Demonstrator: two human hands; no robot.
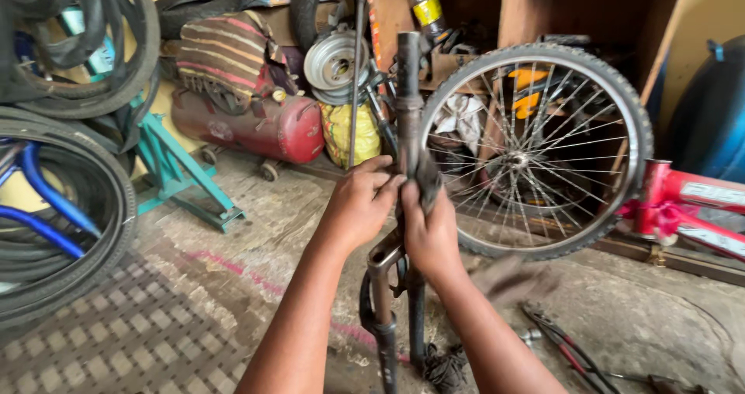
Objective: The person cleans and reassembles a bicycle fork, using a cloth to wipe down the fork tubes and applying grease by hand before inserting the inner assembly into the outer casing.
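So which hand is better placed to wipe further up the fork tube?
Probably the right hand: it already presses the rag against the tube, while the left hand only steadies it from the side.

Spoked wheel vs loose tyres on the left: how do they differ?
The spoked wheel is complete, rim and spokes inside its tyre; the loose tyres are bare rubber hoops. The wheel stands alone, upright on the floor; the tyres are bunched together, overlapping. Both are black rubber and round.

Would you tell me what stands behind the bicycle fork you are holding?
Behind the fork stand a metal drum, a yellow bag and a spoked wheel. Fork and hands hide whatever is directly behind.
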